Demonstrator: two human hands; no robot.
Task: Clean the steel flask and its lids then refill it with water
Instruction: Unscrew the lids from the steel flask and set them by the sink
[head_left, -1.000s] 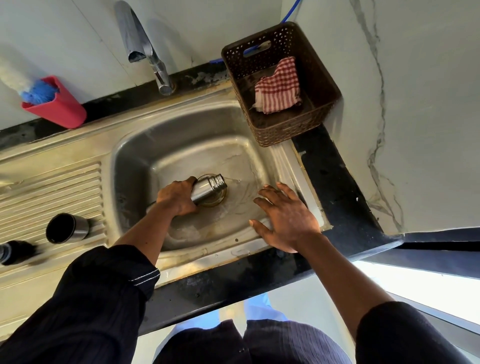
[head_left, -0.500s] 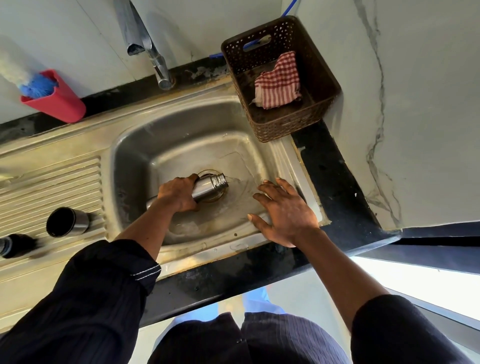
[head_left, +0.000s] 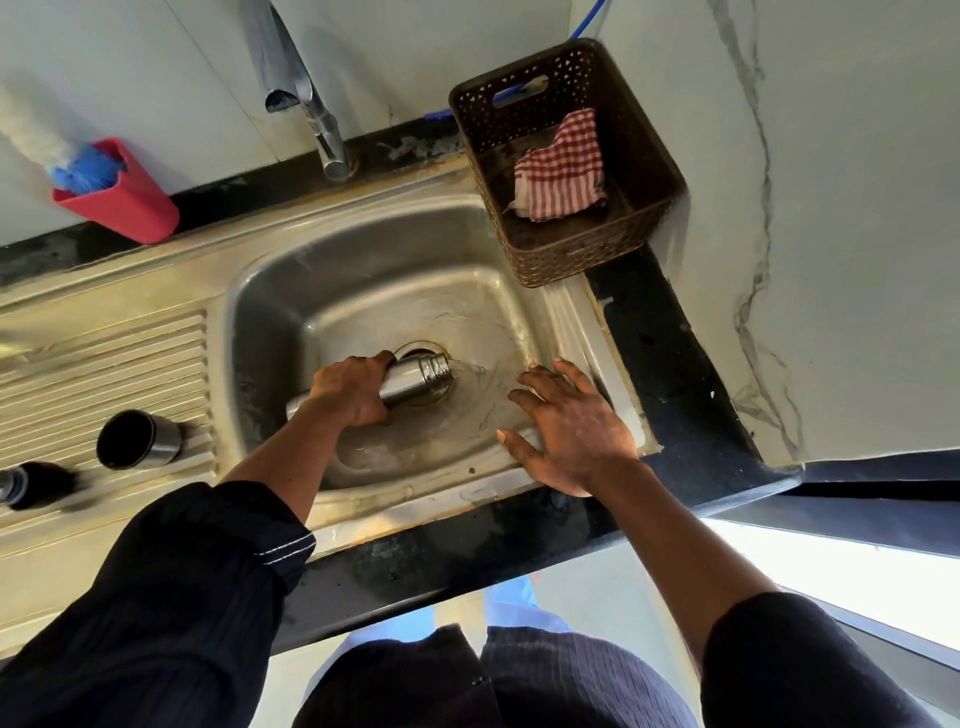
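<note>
While the left hand (head_left: 353, 389) reaches down into the sink (head_left: 363, 249) at frame centre, I record its fingers and thumb wrapped round the middle of the steel flask (head_left: 415, 382), a firm grasp.

Flask: lying nearly flat, low in the basin. Its base points toward the lower left and is partly hidden by the hand. Its threaded open mouth points right, directly over the drain (head_left: 415, 347). I note a thin sheet of water on the basin floor just right of the mouth. Whether the flask touches the floor I cannot tell.

Right hand (head_left: 566, 431): right of centre, palm down, fingers straight and spread. It rests on the front right rim of the sink with the fingertips reaching over the basin edge. It grasps nothing and is apart from the flask.

Drainboard (head_left: 104, 364), left of frame: a steel cup lid (head_left: 137, 439) lies on its side on the ridges, dark open end facing the camera. At the far left edge a second dark lid (head_left: 26, 483) lies near it, partly cut off by the frame; I cannot make out detail.

Tap (head_left: 306, 98): upper centre, behind the basin.

Upper right: a brown perforated basket (head_left: 649, 156) stands at the back right corner of the sink, beside the black counter (head_left: 665, 364), with a red-and-white checked cloth (head_left: 561, 166) crumpled inside.

Upper left: a red holder (head_left: 130, 202) against the wall, holding a blue-and-white brush (head_left: 78, 169)
</note>
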